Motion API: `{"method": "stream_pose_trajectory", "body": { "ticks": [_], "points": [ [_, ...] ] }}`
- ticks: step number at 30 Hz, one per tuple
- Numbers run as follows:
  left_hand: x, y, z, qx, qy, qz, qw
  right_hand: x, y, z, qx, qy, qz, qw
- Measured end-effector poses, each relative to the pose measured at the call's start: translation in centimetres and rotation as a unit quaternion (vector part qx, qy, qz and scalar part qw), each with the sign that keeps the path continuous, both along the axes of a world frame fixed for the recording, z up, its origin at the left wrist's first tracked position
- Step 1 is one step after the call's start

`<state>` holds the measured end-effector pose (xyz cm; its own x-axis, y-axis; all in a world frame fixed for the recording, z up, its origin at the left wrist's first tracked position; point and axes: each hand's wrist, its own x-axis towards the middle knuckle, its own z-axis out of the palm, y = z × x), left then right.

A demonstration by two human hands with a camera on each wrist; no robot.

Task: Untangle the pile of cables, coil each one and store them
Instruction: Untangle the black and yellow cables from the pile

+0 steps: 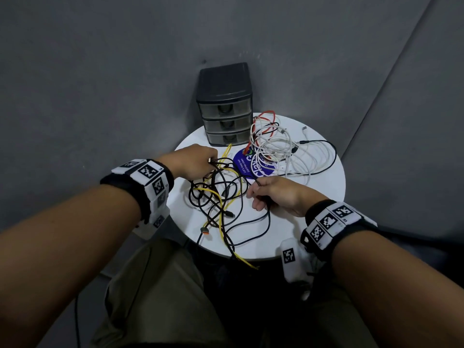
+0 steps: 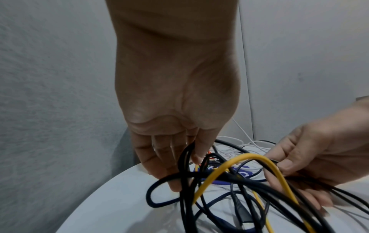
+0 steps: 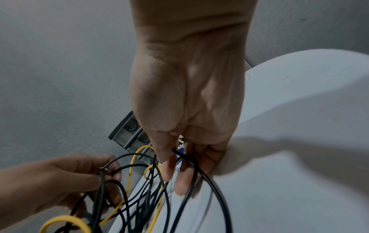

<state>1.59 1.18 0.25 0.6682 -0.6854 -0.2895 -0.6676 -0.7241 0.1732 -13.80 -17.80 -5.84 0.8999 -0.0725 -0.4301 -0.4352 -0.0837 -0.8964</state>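
A tangle of black cables (image 1: 216,194) and a yellow cable (image 1: 221,222) lies on the near half of a round white table (image 1: 324,194). My left hand (image 1: 198,163) grips a bunch of black cable loops (image 2: 184,160) at the tangle's far left. My right hand (image 1: 273,197) pinches a thin black cable (image 3: 199,171) between thumb and fingers at the tangle's right side. A second heap of white cables (image 1: 281,146) mixed with a red cable (image 1: 266,114) sits at the back right.
A dark three-drawer organiser (image 1: 224,104) stands at the table's back edge, drawers closed. A round blue sticker or mat (image 1: 251,164) lies under the cables. Some cable ends hang over the near table edge. Grey padded walls surround the table.
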Motion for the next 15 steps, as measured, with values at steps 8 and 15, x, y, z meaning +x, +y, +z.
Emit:
{"method": "stream_pose_trajectory", "body": {
  "ticks": [8, 15],
  "points": [
    [-0.1, 0.0, 0.1, 0.004, 0.007, 0.009, 1.0, 0.0, -0.1, 0.1, -0.014, 0.009, 0.01, 1.0],
    [-0.6, 0.0, 0.3, -0.003, 0.033, 0.019, 0.999, 0.4, -0.5, 1.8, -0.091, -0.01, 0.05, 0.995]
  ]
}}
